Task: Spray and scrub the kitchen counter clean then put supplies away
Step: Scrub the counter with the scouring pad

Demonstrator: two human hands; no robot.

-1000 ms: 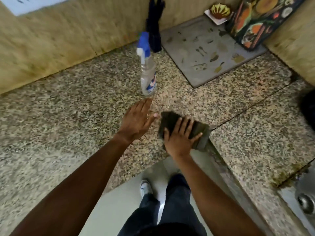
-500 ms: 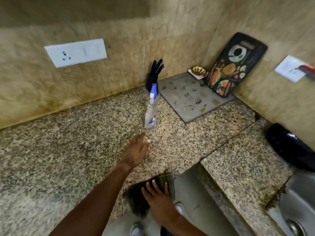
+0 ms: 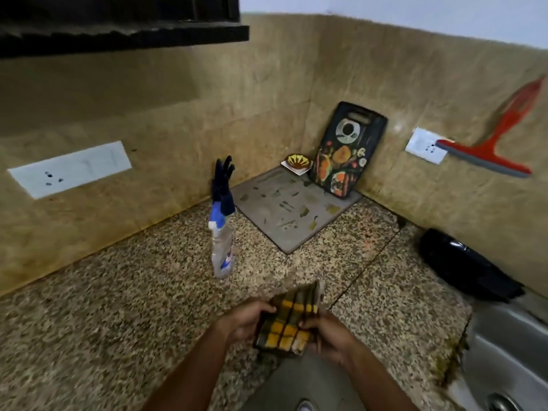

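Both hands raised over the front edge of the desk (image 3: 118, 307), holding 1 folded cloth (image 3: 289, 318) between them, plaid in yellow and dark stripes, clear of the speckled granite. Left hand (image 3: 246, 321) on the cloth's left side, fingers (image 3: 267, 307) curled and clamped over its edge. Right hand (image 3: 329, 333) on the right side, fingers (image 3: 305, 324) likewise closed on the fabric from beneath, thumb side partly hidden. Standing upright further back, about midway toward the rear edge, 1 clear spray bottle (image 3: 221, 247) with a blue trigger head, apart from the cloth and untouched. Just behind the bottle, against the back wall, a dark blue glove (image 3: 223, 185) propped upright. In the rear corner, a grey mat (image 3: 293, 209) lying flat, with a small patterned dish (image 3: 297, 164) at its far edge and a dark printed cutting board (image 3: 348, 149) leaning on the right-hand wall. On that same wall, a red squeegee (image 3: 492, 143) hanging beside a white socket plate (image 3: 422, 143). Along the right edge of the desk, a black object (image 3: 462, 262) of unclear kind, then a steel sink (image 3: 510, 345). On the back wall to the left, a long white switch plate (image 3: 69, 169).
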